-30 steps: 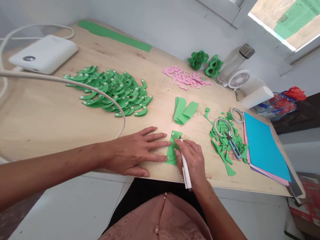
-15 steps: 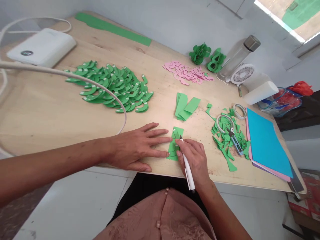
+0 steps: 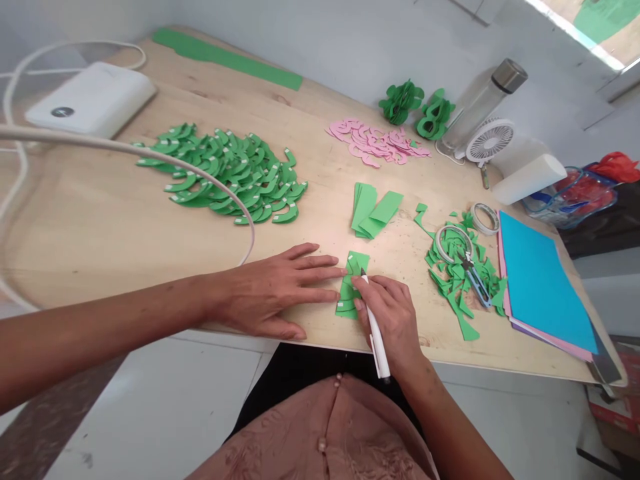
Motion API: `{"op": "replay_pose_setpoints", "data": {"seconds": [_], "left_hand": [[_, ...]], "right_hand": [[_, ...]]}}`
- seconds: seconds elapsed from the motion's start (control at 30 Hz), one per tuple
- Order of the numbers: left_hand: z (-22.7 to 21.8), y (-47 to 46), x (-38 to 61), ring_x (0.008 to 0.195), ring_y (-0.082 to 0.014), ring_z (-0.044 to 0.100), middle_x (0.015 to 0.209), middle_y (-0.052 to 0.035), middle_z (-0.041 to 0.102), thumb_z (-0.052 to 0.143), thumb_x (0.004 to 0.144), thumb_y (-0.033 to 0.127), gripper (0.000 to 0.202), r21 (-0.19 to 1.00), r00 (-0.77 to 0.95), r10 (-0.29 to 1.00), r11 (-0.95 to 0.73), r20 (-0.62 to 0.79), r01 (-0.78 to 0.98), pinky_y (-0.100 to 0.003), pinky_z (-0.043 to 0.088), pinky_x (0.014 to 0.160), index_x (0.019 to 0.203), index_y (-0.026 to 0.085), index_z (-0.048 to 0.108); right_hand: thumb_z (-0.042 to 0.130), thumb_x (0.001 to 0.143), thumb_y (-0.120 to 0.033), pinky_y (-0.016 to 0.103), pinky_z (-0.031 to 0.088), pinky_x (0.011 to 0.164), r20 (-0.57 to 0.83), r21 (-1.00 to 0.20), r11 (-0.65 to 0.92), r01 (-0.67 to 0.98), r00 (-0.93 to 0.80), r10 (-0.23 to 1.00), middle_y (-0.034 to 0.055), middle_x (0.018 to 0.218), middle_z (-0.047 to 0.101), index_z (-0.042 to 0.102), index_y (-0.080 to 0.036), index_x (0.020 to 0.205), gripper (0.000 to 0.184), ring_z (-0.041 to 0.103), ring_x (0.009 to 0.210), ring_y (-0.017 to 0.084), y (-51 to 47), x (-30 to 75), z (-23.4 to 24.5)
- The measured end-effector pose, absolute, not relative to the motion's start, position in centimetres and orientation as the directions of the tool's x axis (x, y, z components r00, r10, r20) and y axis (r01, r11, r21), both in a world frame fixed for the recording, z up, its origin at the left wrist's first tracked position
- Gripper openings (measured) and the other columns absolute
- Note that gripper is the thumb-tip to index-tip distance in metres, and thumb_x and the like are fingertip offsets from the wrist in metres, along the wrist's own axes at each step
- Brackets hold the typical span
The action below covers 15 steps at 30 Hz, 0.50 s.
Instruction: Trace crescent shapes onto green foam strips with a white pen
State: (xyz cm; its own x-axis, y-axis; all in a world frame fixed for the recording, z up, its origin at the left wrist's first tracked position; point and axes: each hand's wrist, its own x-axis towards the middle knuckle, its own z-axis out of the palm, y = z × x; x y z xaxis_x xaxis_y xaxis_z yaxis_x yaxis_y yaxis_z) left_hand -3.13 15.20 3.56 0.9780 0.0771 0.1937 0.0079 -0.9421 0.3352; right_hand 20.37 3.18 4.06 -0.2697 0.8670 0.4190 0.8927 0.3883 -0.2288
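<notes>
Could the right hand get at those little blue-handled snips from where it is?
Probably yes: the snips lie on top of the green scraps, and nothing tall stands between. But the right hand holds a white pen, which may hinder its grip.

what my feed keeps from me here
the right hand (image 3: 393, 320) covers the lower right of the green strip (image 3: 357, 260), and i can't tell whether the pen (image 3: 377, 343) touches it. the blue sheet (image 3: 547, 283) hides most of the sheets beneath (image 3: 575, 349). the white cable (image 3: 75, 138) leaves at the left edge, the window (image 3: 595, 20) is cropped at top right, and the marks on the green pieces (image 3: 235, 170) are too small to read.
</notes>
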Motion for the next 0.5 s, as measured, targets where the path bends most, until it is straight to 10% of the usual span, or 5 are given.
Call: {"op": "replay_pose_setpoints", "data": {"seconds": [0.5], "left_hand": [[3.71, 14.94, -3.13, 0.148, -0.0332, 0.032, 0.157, -0.0125, 0.041, 0.06, 0.088, 0.046, 0.055, 0.317, 0.982, 0.084, -0.948, 0.171, 0.025, -0.055, 0.016, 0.122, 0.139, 0.026, 0.052]], "right_hand": [[0.052, 0.098, -0.016, 0.038, 0.047, 0.09, 0.42, -0.234, 0.39, 0.891, -0.269, 0.867, 0.0081, 0.104, 0.076, 0.066, -0.015, 0.12, 0.025, 0.063, 0.105, 0.024, 3.25, 20.37, 3.95]]}}
